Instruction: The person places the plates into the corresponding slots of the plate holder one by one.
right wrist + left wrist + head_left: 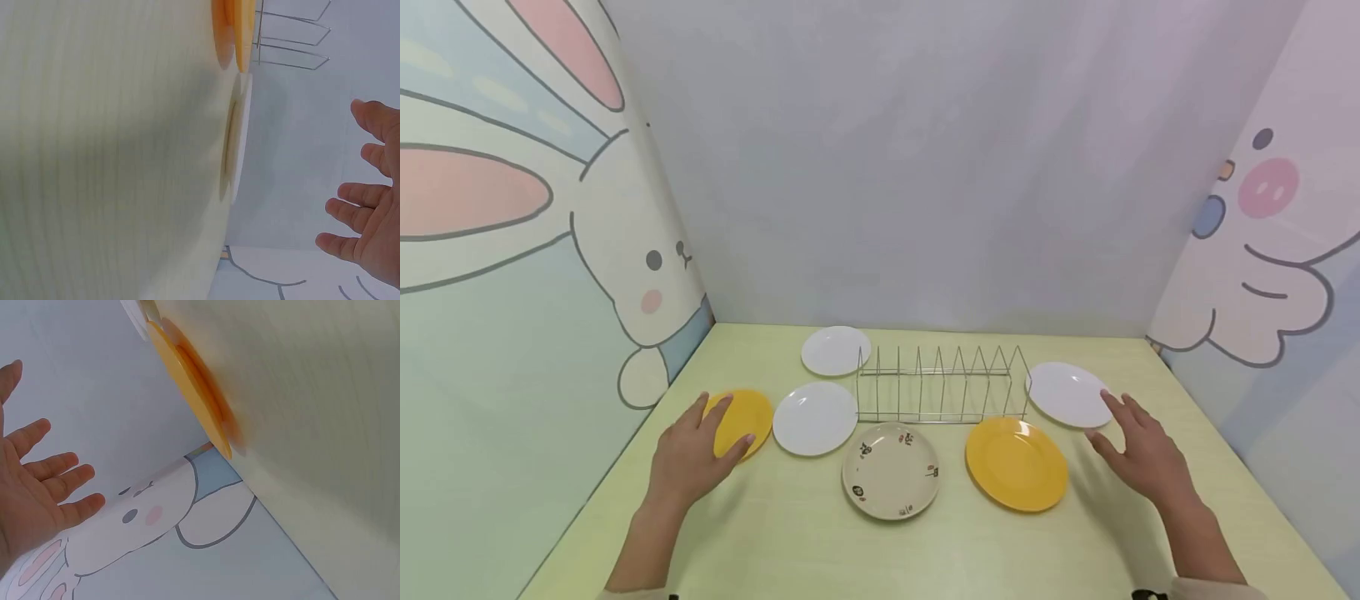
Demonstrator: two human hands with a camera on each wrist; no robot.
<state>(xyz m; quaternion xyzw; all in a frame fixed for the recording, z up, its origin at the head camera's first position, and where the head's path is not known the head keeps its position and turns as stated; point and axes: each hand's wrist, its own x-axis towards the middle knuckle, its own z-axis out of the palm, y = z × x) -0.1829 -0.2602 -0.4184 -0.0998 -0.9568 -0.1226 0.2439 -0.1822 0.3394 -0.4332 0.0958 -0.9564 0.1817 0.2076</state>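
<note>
The table (805, 546) bears six plates (891, 472) and one rack (943, 385), left grip (689, 458) and right grip (1148, 458) released.

Tabletop booth (917, 183) (cartoon side walls (497, 400))

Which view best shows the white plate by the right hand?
The head view: the white plate shows its upper face almost whole. The right wrist view shows it edge-on; the left wrist view doesn't show it.

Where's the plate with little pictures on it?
In the head view, the patterned plate lies near the middle, in front of the wire rack, with a white plate to its left and a yellow plate to its right.
</note>
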